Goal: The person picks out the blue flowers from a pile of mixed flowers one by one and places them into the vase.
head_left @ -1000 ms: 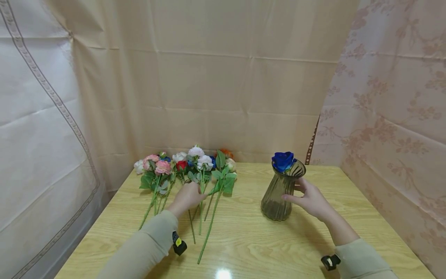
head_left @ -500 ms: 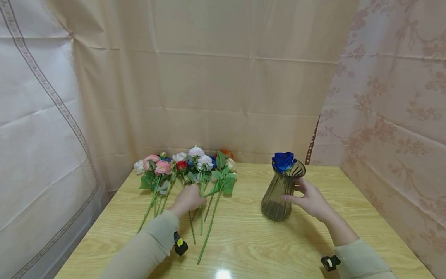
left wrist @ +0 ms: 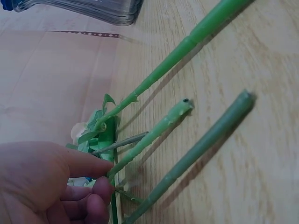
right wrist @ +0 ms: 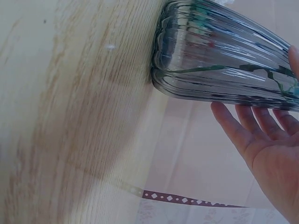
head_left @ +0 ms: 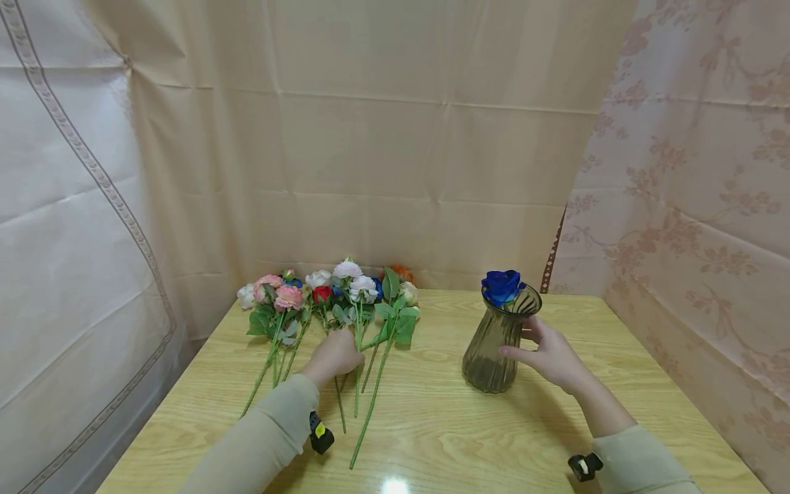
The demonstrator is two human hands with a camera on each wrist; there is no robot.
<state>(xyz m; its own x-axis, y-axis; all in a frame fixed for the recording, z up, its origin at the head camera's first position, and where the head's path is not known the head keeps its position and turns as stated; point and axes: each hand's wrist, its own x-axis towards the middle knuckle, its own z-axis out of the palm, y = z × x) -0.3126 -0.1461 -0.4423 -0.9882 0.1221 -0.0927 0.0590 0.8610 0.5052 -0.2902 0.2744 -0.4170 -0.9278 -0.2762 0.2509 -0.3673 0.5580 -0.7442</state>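
Note:
My left hand is among the flower stems left of centre. In the left wrist view, its thumb and forefinger pinch a light green stem, whose cut end points out over the table. In the head view this stem leads up toward a white flower. My right hand holds a ribbed, smoky glass vase from the right, thumb in front and fingers behind its neck. The vase stands upright with one blue rose at its mouth; the rose's stem shows through the glass.
Pink flowers, a red rose, a cream rose and an orange bloom lie at the table's back left, stems toward the front. A beige curtain hangs behind the wooden table.
My left hand has shifted slightly down and toward the front, and the white flower's stem has moved a little with it. The right hand and vase stay in place.

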